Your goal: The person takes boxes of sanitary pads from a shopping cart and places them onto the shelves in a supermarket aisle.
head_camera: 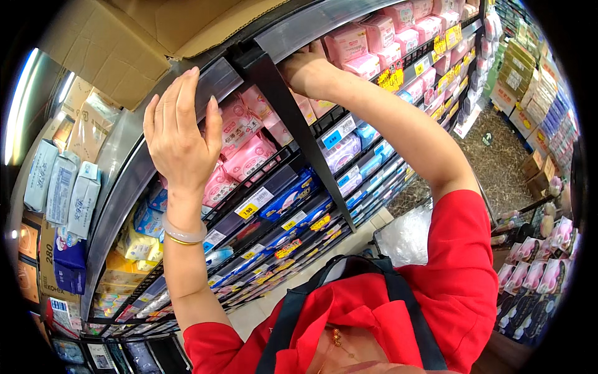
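My left hand is raised with its palm toward the shelving and its thumb apart from the fingers. Its fingertips are at the grey front edge of the top shelf, and whether they touch it I cannot tell. Just beyond that hand, pink packs of sanitary pads sit behind a black wire rail. Under the top shelf, to the right of a black upright, my right hand reaches in beside more pink packs. Its fingers are partly hidden there, so a grip does not show.
An open cardboard box stands on the top shelf, with pale blue packs farther left. Price tags line the lower shelves. Clear plastic wrapping lies below my right arm. Stacked cartons stand across the aisle floor.
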`<state>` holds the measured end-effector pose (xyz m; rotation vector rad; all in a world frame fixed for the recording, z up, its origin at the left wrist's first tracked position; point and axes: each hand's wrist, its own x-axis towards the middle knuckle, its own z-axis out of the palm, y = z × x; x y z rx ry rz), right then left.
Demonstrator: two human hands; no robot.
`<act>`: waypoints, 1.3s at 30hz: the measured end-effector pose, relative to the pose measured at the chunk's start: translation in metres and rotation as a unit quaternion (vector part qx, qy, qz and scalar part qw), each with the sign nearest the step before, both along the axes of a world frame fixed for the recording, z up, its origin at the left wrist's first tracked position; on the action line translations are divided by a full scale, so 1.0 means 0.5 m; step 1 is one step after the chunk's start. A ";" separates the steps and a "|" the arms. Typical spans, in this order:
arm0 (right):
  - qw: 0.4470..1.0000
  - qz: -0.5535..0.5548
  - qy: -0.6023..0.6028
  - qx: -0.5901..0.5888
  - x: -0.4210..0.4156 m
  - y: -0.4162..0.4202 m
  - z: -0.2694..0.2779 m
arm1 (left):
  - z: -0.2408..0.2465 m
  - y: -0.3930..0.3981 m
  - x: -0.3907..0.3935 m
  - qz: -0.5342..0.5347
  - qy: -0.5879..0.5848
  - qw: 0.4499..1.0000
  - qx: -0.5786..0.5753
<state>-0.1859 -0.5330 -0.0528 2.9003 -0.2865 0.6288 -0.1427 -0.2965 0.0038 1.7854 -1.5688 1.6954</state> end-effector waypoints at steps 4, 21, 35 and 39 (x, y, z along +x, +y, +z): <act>0.992 0.002 -0.117 -0.045 0.055 -0.051 -0.059 | -0.006 -0.010 0.006 -0.020 -0.006 1.000 -0.014; 0.975 0.069 -0.188 -0.092 -0.063 -0.013 -0.031 | 0.002 0.011 -0.002 -0.009 0.009 1.000 0.006; 0.876 -0.139 -0.456 0.077 -0.172 -0.241 0.330 | -0.007 -0.007 -0.003 -0.011 0.015 1.000 -0.013; 0.814 0.051 -0.579 -0.005 -0.236 -0.265 0.304 | -0.007 -0.014 -0.008 -0.020 0.023 0.999 -0.011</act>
